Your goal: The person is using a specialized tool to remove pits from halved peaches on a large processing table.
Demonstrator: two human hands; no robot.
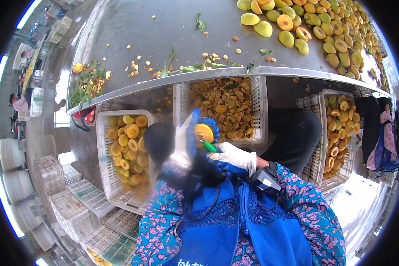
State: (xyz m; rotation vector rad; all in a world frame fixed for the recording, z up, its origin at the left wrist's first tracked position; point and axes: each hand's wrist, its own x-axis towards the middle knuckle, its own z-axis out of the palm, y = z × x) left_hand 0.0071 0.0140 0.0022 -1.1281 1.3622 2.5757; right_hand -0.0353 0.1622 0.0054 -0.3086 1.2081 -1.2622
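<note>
Both my hands wear white gloves with blue coated palms. My left hand (pixel 188 136), partly blurred, is closed around a yellow fruit half (pixel 203 133), its cut side facing up. In my right hand (pixel 234 158) is a tool with a green handle (pixel 210 147); its small metal end touches or nearly touches the cut side of the fruit. Below the hands' far side stands a white plastic crate (pixel 260 109) of thin peelings and scraps. A second white crate (pixel 103 159) at left holds halved yellow fruit.
A metal table (pixel 119 33) with a raised rim lies ahead, bearing a heap of fruit halves (pixel 335 40), loose pits and leaves. At right stands another crate (pixel 347 173) of halves, near a co-worker's legs (pixel 367 123). Stacked crates (pixel 74 212) fill the lower left.
</note>
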